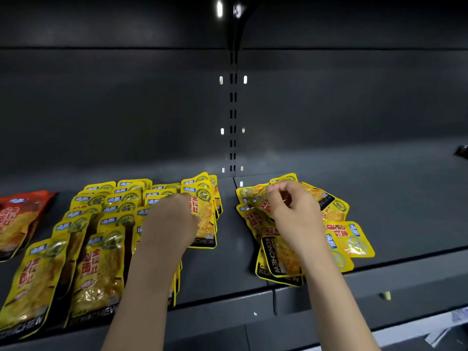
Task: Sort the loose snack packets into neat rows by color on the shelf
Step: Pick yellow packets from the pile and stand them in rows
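Yellow snack packets (98,252) lie in overlapping rows on the left part of the dark shelf (228,262). A short row of yellow packets (205,206) stands at their right end, and my left hand (172,221) holds its front packet. To the right, a loose pile of yellow packets (349,239) lies fanned out. My right hand (293,209) reaches into this pile and pinches the top edge of one packet (255,196). Red packets (20,216) lie at the far left.
The shelf's back panel (354,110) is dark, with a slotted upright (233,122) in the middle. Bare shelf stretches right of the loose pile. The shelf's front lip (329,297) runs below the packets. A dark object (462,150) sits at the far right edge.
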Demonstrator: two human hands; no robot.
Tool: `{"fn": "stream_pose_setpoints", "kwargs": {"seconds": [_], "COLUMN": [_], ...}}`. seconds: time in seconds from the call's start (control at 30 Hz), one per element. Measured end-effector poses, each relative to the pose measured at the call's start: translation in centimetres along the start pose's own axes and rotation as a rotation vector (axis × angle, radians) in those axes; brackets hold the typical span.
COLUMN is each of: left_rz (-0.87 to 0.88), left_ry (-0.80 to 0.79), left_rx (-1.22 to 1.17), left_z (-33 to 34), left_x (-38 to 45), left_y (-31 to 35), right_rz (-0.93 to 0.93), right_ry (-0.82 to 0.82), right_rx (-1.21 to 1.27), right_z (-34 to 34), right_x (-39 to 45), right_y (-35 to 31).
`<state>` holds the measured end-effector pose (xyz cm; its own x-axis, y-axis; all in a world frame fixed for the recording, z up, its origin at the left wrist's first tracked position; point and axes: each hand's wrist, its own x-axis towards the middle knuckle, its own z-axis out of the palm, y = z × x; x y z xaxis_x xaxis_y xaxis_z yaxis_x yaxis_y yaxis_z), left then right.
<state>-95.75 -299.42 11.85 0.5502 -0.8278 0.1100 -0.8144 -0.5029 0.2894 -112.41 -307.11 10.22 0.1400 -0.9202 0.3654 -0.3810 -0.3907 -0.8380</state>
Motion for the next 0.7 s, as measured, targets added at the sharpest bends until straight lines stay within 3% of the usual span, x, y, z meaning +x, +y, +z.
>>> {"fn": "stream_pose_setpoints", "kwargs": {"seconds": [0.2, 0.33, 0.53, 0.7], "left_rz": [0.025, 0.197, 0.488, 0.575], "left_ry": [0.042, 0.027, -0.284, -0.501], "left_rx": [-0.035, -0.032, -0.038, 0.110], "left_z": [-0.5, -1.5, -0.3, 1.8], "left_x": [-0.4, 1.4, 6.3, 7.0], "left_y": [0.0, 1.4, 7.2, 11.2], "right_rz": [0.007, 0.038, 0.090, 0.117], "right_ry": [-0.003, 0.019, 0.046, 0.071], "right_rx": [0.001, 0.003, -0.039, -0.105], "right_z": [0.5, -0.2, -2.2, -3.9], "right_x": [0.1, -0.1, -0.8, -1.4], "right_y": [-0.2, 0.0, 0.8, 1.8]}}
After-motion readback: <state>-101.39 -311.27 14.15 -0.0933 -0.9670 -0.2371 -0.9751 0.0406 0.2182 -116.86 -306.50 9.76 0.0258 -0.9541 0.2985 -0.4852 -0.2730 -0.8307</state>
